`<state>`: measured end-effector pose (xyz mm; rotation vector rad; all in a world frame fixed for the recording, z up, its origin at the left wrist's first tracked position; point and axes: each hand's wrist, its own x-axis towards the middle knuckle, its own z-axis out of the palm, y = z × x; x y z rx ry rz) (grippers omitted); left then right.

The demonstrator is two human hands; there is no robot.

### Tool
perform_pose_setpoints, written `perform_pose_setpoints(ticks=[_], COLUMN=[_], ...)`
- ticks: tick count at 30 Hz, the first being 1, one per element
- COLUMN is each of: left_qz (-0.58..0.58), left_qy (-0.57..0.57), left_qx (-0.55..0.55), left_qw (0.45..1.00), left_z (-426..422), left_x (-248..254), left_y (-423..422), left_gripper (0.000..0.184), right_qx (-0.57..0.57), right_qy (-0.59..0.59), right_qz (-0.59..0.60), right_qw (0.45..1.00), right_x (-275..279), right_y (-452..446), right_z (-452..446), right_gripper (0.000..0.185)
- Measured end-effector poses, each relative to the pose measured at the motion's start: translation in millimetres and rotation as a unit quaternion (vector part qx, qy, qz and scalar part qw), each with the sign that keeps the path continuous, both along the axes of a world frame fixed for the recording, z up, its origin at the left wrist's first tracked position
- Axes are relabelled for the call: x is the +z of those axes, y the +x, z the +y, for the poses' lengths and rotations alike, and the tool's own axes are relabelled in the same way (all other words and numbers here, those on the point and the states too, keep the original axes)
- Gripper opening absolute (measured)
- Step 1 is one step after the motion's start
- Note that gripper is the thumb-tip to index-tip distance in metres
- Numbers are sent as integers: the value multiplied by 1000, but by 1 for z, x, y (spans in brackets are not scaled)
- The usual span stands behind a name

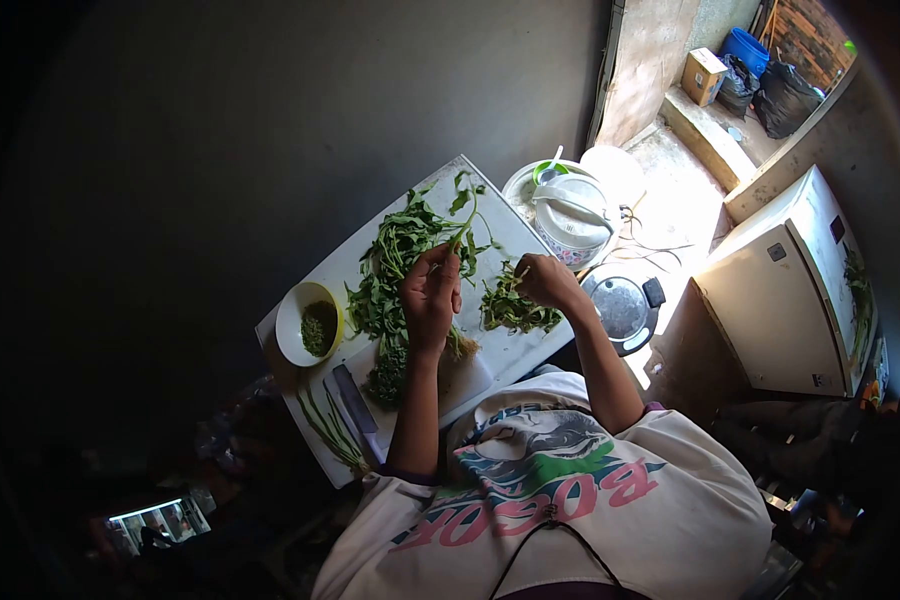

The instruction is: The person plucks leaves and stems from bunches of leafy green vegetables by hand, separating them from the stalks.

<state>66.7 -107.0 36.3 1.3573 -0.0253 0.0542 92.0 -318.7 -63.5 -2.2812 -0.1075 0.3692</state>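
Between the fingers of my left hand (432, 300) is a leafy green stem (467, 225), its leaves pointing up and away from me. To its right, my right hand (546, 281) is closed above a small heap of picked greens (518, 310); what its fingers hold, if anything, is hidden. A bigger pile of leafy greens (390, 250) lies left of and beyond my left hand. Close to my left forearm, a bunch of darker, curly greens (387, 378) rests on a white cutting board (467, 382). A knife (354, 402) lies along the board's left side.
On the white table (322, 262), a bowl (288, 328) of chopped greens stands at the left, with long green stalks (328, 430) nearer me. Right of the table are a rice cooker (573, 222) and a round lidded appliance (618, 303). A fridge (770, 305) stands farther right.
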Motion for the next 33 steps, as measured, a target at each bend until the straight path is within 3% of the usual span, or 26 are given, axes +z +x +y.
perform_pose_setpoints(ticks=[1,4,8,10,12,14,15,17,18,22,24,31,33], left_qz=[0,9,53,59,61,62,62,60,60,60,61,21,16], left_qy=[-10,-36,-51,-54,-56,-38,-37,-17,-17,-5,-12,93,119], left_qx=[-4,-5,0,3,5,-9,-7,-32,-31,-67,-66,-72,-72], left_qw=[1000,999,997,997,997,997,997,997,998,996,996,993,990], left_z=[1,1,7,5,3,3,4,6,8,8,7,4,2], left_x=[-1,5,8,14,19,22,22,21,20,21,22,25,24], left_y=[1,1,3,3,3,3,3,3,3,2,2,2,2], left_gripper=[19,19,19,18,18,17,17,16,16,13,15,16,16], right_qx=[-14,-4,38,150,126,50,52,-105,-115,-63,-79,-77,-87], right_qy=[-55,-76,-31,279,325,392,393,384,398,390,385,425,350], right_qz=[2,6,-23,42,66,68,68,-19,-99,-176,-54,-72,-145], right_qw=[998,997,999,947,935,916,915,917,905,902,918,899,921], right_x=[4,-3,26,55,95,100,98,96,89,92,109,92,93], right_y=[-1,1,-3,-6,-13,-14,-13,-10,-6,-4,-10,-10,-11], right_z=[1,-2,-3,5,18,32,37,45,49,51,50,50,49], right_gripper=[26,26,24,20,19,22,22,30,38,35,30,23,17])
